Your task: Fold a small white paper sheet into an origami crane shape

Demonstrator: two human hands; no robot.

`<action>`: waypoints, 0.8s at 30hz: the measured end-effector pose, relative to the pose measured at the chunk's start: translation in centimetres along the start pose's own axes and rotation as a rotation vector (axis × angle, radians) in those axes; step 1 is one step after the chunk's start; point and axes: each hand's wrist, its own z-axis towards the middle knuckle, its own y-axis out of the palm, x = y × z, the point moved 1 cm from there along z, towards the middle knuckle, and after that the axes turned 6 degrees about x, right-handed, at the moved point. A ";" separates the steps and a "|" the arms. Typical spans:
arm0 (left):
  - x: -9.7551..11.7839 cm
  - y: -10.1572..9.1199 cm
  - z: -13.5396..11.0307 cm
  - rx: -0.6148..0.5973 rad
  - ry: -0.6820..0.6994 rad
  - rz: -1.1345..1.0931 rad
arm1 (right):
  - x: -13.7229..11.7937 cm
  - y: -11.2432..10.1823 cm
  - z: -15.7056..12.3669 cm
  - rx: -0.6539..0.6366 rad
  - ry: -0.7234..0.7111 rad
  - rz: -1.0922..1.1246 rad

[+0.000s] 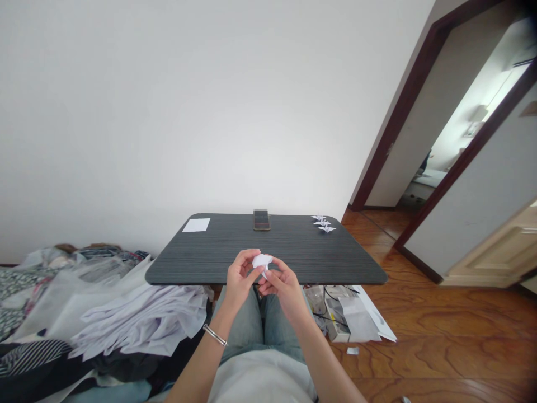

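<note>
Both my hands meet just in front of the near edge of a dark grey table. Between them is a small folded piece of white paper. My left hand pinches its left side with thumb and fingers. My right hand pinches its lower right part. A metal bracelet sits on my left wrist. Further back on the table lie a flat white sheet at the far left, a phone in the middle, and three small white paper cranes at the far right.
A heap of clothes and white sheets lies to my left. Under the table's right side stand boxes and papers on a wooden floor. A white wall rises behind the table, and an open doorway is at the right.
</note>
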 end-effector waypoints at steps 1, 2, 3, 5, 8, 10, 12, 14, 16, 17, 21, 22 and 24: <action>-0.1 0.0 -0.1 0.012 0.014 0.008 | 0.0 0.1 0.0 0.006 0.018 0.025; -0.1 0.1 -0.1 0.023 0.033 0.018 | -0.1 0.1 -0.1 0.009 0.037 0.052; -0.1 0.1 -0.2 0.036 0.055 0.031 | -0.1 0.2 -0.1 0.008 0.058 0.079; 0.0 0.2 -0.3 0.066 0.101 0.061 | -0.2 0.3 -0.2 -0.004 0.094 0.126; 0.2 0.4 -0.5 0.094 0.150 0.123 | 0.0 0.3 -0.2 -0.001 0.127 0.165; 0.4 0.5 -0.6 0.105 0.176 0.173 | 0.2 0.2 -0.1 0.029 0.133 0.168; 0.5 0.6 -0.7 0.117 0.202 0.210 | 0.4 0.1 0.1 0.063 0.128 0.160; 0.5 0.7 -0.8 0.122 0.218 0.219 | 0.6 0.1 0.2 0.095 0.109 0.144; 0.5 0.7 -0.8 0.111 0.220 0.200 | 0.6 0.1 0.2 0.135 0.071 0.116; 0.5 0.8 -0.8 0.106 0.216 0.186 | 0.6 0.1 0.2 0.155 0.048 0.096; 0.4 0.8 -0.7 0.110 0.175 0.157 | 0.2 0.1 0.2 0.214 -0.036 -0.011; 0.4 0.9 -0.7 0.115 0.165 0.161 | 0.1 0.1 0.2 0.227 -0.053 -0.039; 0.5 0.9 -0.7 0.129 0.156 0.173 | 0.0 0.1 0.2 0.250 -0.084 -0.080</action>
